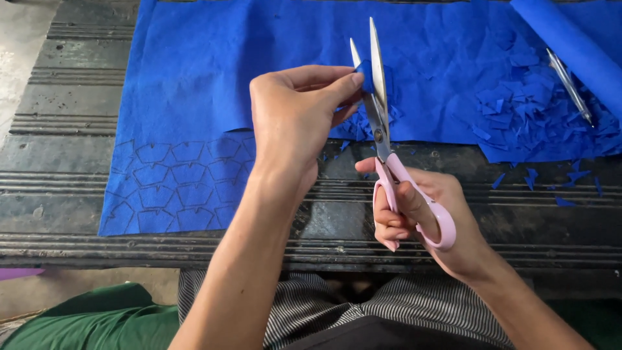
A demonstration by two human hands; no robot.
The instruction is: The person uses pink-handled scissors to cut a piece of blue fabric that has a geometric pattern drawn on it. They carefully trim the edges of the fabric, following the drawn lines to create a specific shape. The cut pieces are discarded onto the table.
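Blue felt scrap [367, 76], soft and light, pinched by left hand [295, 116]; right hand [421, 214] grips pink scissors [389, 155], blades open around it.

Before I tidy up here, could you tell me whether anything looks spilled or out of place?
Blue offcuts lie heaped on the blue sheet, and a few scraps have strayed onto the dark bench. A pen rests in the heap.
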